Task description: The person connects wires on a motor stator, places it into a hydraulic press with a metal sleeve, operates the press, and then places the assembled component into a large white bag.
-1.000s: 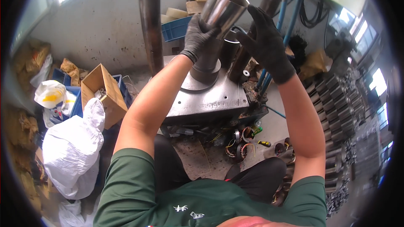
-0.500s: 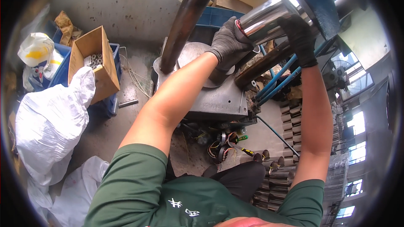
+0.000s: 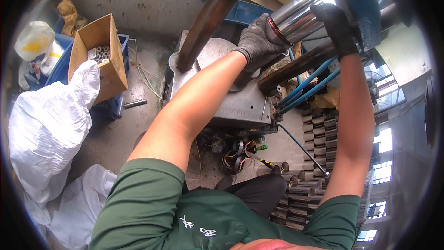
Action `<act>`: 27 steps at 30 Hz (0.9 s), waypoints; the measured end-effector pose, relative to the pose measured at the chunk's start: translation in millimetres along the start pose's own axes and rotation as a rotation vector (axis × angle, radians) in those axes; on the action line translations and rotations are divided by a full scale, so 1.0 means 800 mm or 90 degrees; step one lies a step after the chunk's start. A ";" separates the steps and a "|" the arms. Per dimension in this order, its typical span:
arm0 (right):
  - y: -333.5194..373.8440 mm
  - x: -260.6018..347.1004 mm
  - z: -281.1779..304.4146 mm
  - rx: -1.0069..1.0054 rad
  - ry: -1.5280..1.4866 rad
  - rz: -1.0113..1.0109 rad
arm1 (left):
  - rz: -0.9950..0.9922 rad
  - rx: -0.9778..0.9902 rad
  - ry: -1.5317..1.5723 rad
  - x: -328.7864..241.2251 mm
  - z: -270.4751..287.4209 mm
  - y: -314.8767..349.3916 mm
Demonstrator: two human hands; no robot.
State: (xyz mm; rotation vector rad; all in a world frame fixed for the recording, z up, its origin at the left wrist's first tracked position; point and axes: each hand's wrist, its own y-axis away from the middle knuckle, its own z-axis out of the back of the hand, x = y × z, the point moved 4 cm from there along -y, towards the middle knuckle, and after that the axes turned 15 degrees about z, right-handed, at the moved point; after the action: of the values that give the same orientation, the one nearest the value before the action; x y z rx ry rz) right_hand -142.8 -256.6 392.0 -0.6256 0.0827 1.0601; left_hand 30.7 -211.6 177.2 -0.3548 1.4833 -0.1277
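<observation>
A shiny metal cylinder (image 3: 298, 22) with a dark red ring at its lower end is held tilted between the posts of a press. My left hand (image 3: 260, 40), in a dark grey glove, is closed round that lower end, its palm against the rim. Higher up, my right hand (image 3: 338, 27), in a black glove, has its fingers bent over the cylinder's right side. Below my left hand is the grey metal press base (image 3: 236, 106) with a round block on it. Glare hides the cylinder's upper end.
Dark steel posts (image 3: 210, 21) and blue hoses (image 3: 307, 85) flank the work. At left stand a cardboard box (image 3: 121, 60) of small cylindrical parts and a white sack (image 3: 51, 129). Wound coils (image 3: 238, 157), a screwdriver (image 3: 266, 162) and stacked metal cylinders (image 3: 317, 132) lie below.
The cylinder and my left hand appear slightly to the right of where they were. My right hand has moved up and right along the cylinder. The whole view has also shifted a little.
</observation>
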 end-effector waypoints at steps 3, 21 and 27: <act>-0.013 -0.005 -0.005 0.008 0.020 0.065 | -0.011 -0.007 -0.024 0.001 -0.001 -0.001; -0.056 0.068 -0.001 0.161 0.304 0.159 | -0.021 -0.043 -0.039 0.013 0.000 -0.009; -0.049 0.040 -0.016 0.138 0.229 0.247 | -0.016 -0.024 -0.009 0.011 -0.007 -0.009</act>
State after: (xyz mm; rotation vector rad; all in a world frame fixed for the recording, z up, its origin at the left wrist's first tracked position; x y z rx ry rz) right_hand -91.2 -251.2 387.9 -0.6101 0.6458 1.2787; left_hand 26.8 -221.9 170.9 -0.4046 1.4690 -0.1179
